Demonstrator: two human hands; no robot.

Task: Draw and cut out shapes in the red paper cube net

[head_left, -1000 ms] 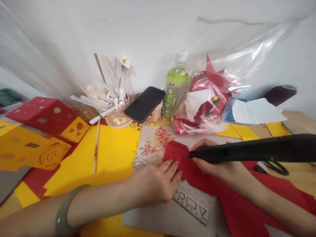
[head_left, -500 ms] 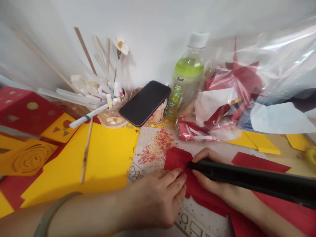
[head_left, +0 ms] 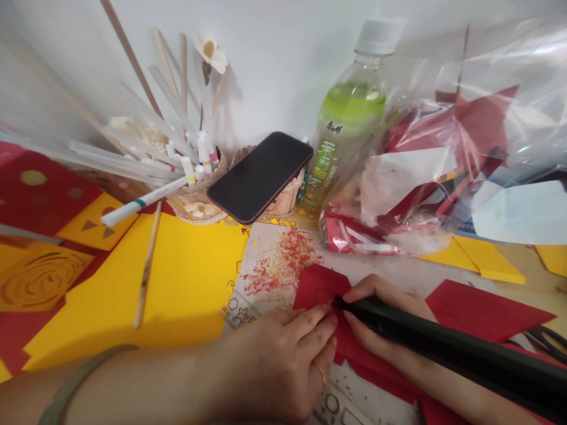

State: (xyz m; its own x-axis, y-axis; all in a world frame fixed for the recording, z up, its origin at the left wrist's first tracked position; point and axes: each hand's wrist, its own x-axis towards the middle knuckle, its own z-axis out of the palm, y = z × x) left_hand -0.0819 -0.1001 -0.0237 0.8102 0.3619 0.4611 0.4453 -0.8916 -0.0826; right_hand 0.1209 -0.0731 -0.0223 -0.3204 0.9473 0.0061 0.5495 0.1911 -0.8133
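Observation:
My left hand [head_left: 287, 354] lies flat with its fingers extended, holding down a folded red paper [head_left: 316, 283]. A ring and a bracelet show on that hand and wrist. My right hand [head_left: 385, 292] grips a long black pen-shaped tool [head_left: 425, 336] whose tip meets the paper right beside my left fingertips. A small pale curved mark and faint lines show on the red paper there. A clear stencil ruler [head_left: 239, 310] with shape cutouts passes under my left hand. The exact kind of tool cannot be made out.
Behind stand a basket [head_left: 201, 212] of markers and sticks, a black phone [head_left: 261, 177], a green tea bottle [head_left: 345, 130] and a plastic bag of scraps [head_left: 416, 195]. Yellow paper [head_left: 190, 265] with a thin stick [head_left: 148, 265] lies left; black-handled scissors [head_left: 547, 342] lie right.
The view has tilted and shifted slightly, so the bottle and bag sit farther right. Both hands keep their places at the red paper, the black tool still in my right hand.

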